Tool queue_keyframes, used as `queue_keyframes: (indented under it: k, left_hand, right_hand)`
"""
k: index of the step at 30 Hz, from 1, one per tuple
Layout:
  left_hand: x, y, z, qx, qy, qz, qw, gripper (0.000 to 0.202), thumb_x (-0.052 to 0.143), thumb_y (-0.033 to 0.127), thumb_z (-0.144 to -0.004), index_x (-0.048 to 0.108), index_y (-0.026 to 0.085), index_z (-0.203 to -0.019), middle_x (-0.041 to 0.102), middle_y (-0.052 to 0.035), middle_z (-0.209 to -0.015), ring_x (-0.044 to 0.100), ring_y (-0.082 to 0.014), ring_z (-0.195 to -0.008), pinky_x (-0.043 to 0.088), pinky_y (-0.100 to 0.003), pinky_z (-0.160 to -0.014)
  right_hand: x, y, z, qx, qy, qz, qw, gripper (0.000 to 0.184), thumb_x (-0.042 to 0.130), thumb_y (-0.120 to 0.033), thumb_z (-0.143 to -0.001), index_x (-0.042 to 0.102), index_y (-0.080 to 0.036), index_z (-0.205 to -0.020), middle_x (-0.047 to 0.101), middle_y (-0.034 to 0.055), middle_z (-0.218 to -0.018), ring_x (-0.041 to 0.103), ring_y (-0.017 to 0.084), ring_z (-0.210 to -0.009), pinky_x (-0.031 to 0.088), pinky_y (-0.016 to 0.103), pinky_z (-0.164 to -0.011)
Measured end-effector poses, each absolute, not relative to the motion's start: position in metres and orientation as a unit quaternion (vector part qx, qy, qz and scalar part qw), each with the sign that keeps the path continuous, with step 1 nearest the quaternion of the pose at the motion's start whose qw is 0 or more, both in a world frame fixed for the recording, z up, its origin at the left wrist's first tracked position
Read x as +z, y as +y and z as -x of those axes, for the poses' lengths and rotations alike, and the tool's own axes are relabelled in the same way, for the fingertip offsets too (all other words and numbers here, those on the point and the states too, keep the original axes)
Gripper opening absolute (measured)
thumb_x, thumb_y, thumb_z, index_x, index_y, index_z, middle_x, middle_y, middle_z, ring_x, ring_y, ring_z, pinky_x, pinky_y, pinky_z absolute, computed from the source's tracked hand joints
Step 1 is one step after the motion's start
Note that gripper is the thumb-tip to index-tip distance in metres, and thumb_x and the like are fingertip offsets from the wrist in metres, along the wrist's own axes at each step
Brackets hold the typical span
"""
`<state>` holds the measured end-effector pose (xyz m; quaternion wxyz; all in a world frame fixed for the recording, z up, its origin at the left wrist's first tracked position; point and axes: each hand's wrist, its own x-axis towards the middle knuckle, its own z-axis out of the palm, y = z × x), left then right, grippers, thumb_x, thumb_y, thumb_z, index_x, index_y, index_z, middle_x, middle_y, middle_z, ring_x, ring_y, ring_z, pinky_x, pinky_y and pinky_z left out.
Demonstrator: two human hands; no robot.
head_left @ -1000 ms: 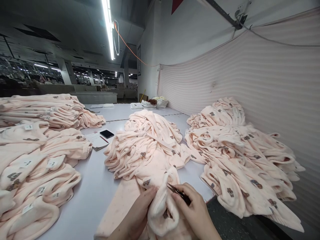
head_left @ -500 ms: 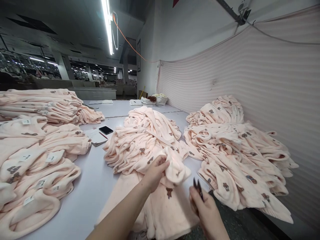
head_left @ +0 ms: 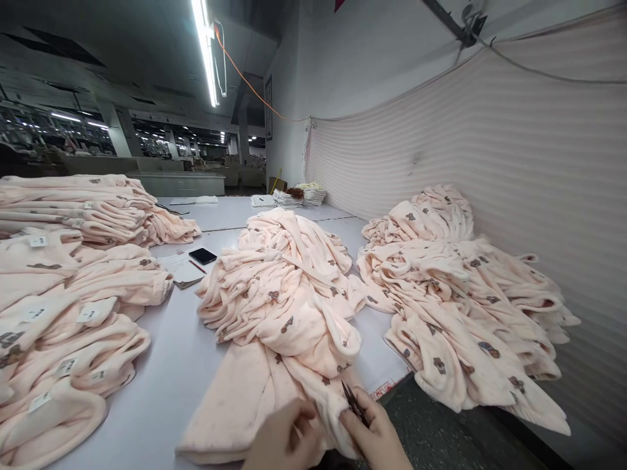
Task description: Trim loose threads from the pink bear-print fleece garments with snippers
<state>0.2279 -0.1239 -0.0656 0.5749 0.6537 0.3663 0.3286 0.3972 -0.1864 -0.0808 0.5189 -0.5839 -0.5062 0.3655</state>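
A pale pink fleece garment with small brown bear motifs hangs toward me over the table's front edge. Low in the view, my left hand is closed with curled fingers at a fold of it; slight blur softens the fingertips. Just to the right, my right hand grips dark thread snips, their points upward and left. Its fingers also touch the fold. Behind both hands rises a heap of the same pink garments.
Pink garments with white labels lie stacked on the left. Another pile overhangs the table edge on the right. A phone, a red pencil and paper lie between piles. A striped cloth covers the right wall.
Both hands have come down toward me and closer together. My left hand has left the raised bunch of fabric, which now lies on the heap. The snips moved left, onto the lower fold.
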Motion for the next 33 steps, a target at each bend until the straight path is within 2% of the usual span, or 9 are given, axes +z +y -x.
queue_keyframes:
  k: [2, 4, 7, 12, 17, 23, 27, 31, 33]
  left_hand:
    - [-0.08, -0.138, -0.235, 0.33, 0.333, -0.666, 0.58, 0.038, 0.071, 0.036, -0.068, 0.062, 0.021, -0.101, 0.067, -0.0026, -0.083, 0.059, -0.0221, -0.076, 0.042, -0.028, -0.069]
    - [-0.088, -0.143, -0.244, 0.351, 0.324, -0.645, 0.596, 0.029, 0.065, 0.033, -0.073, 0.059, 0.02, -0.099, 0.066, -0.0042, -0.087, 0.059, -0.024, -0.085, 0.043, -0.029, -0.075]
    - [-0.088, -0.138, -0.245, 0.393, 0.34, -0.637, 0.57, 0.014, 0.051, 0.034, -0.084, 0.055, 0.02, -0.084, 0.059, -0.0022, -0.077, 0.054, -0.0201, -0.075, 0.041, -0.027, -0.069]
    - [-0.083, -0.135, -0.229, 0.425, 0.36, -0.64, 0.529, 0.017, 0.051, 0.035, -0.084, 0.057, 0.022, -0.092, 0.056, -0.0014, -0.078, 0.052, -0.0203, -0.075, 0.04, -0.026, -0.067]
    - [-0.083, -0.137, -0.229, 0.436, 0.34, -0.644, 0.529, 0.011, 0.052, 0.031, -0.083, 0.056, 0.022, -0.088, 0.056, -0.0018, -0.08, 0.052, -0.0198, -0.076, 0.041, -0.027, -0.069]
    - [-0.072, -0.13, -0.228, 0.433, 0.319, -0.665, 0.519, 0.031, 0.053, 0.033, -0.085, 0.054, 0.022, -0.114, 0.062, -0.0037, -0.089, 0.057, -0.0192, -0.08, 0.043, -0.028, -0.074]
    - [-0.064, -0.118, -0.229, 0.316, 0.319, -0.605, 0.658, 0.03, 0.059, 0.045, -0.079, 0.068, 0.017, -0.077, 0.064, -0.0035, -0.074, 0.057, -0.021, -0.076, 0.044, -0.029, -0.07]
    - [-0.057, -0.111, -0.236, 0.322, 0.292, -0.422, 0.796, 0.039, 0.064, 0.05, -0.073, 0.071, 0.013, -0.081, 0.07, -0.0081, -0.077, 0.061, -0.0251, -0.078, 0.046, -0.036, -0.077]
    - [-0.052, -0.112, -0.238, 0.342, 0.247, -0.385, 0.821, 0.036, 0.065, 0.045, -0.073, 0.072, 0.01, -0.079, 0.072, -0.0117, -0.083, 0.062, -0.0279, -0.085, 0.045, -0.038, -0.083]
  right_hand:
    - [-0.079, -0.187, -0.393, 0.371, -0.499, 0.572, 0.535, 0.016, 0.056, -0.035, -0.081, 0.058, -0.019, -0.077, 0.057, -0.0013, -0.07, 0.059, 0.017, -0.073, 0.047, 0.024, -0.066]
    - [-0.078, -0.191, -0.391, 0.322, -0.522, 0.582, 0.533, 0.016, 0.055, -0.034, -0.083, 0.059, -0.019, -0.081, 0.06, -0.0005, -0.073, 0.059, 0.017, -0.071, 0.047, 0.023, -0.066]
    - [-0.071, -0.199, -0.394, 0.209, -0.557, 0.631, 0.498, 0.012, 0.052, -0.03, -0.085, 0.059, -0.02, -0.086, 0.063, 0.0007, -0.077, 0.06, 0.017, -0.071, 0.048, 0.023, -0.067]
    - [-0.048, -0.207, -0.402, 0.183, -0.64, 0.639, 0.384, 0.013, 0.058, -0.023, -0.08, 0.063, -0.022, -0.092, 0.063, 0.0021, -0.086, 0.063, 0.017, -0.078, 0.049, 0.022, -0.07]
    - [-0.036, -0.205, -0.395, 0.108, -0.661, 0.663, 0.334, 0.023, 0.049, -0.031, -0.09, 0.064, -0.027, -0.107, 0.064, 0.0023, -0.089, 0.066, 0.017, -0.078, 0.05, 0.022, -0.067]
    - [-0.058, -0.197, -0.397, 0.091, -0.651, 0.667, 0.351, 0.023, 0.056, -0.017, -0.077, 0.059, -0.026, -0.098, 0.067, -0.0012, -0.087, 0.067, 0.016, -0.078, 0.049, 0.02, -0.066]
    - [-0.069, -0.181, -0.402, 0.056, -0.591, 0.707, 0.385, 0.012, 0.047, -0.017, -0.081, 0.055, -0.024, -0.085, 0.066, -0.0008, -0.076, 0.064, 0.017, -0.07, 0.046, 0.022, -0.06]
    - [-0.064, -0.171, -0.401, 0.093, -0.568, 0.718, 0.391, 0.011, 0.052, -0.027, -0.085, 0.054, -0.023, -0.075, 0.064, -0.0007, -0.07, 0.062, 0.017, -0.066, 0.045, 0.023, -0.059]
    - [-0.059, -0.175, -0.399, 0.132, -0.595, 0.685, 0.4, 0.008, 0.058, -0.031, -0.083, 0.061, -0.023, -0.084, 0.067, 0.0007, -0.08, 0.065, 0.017, -0.073, 0.048, 0.022, -0.064]
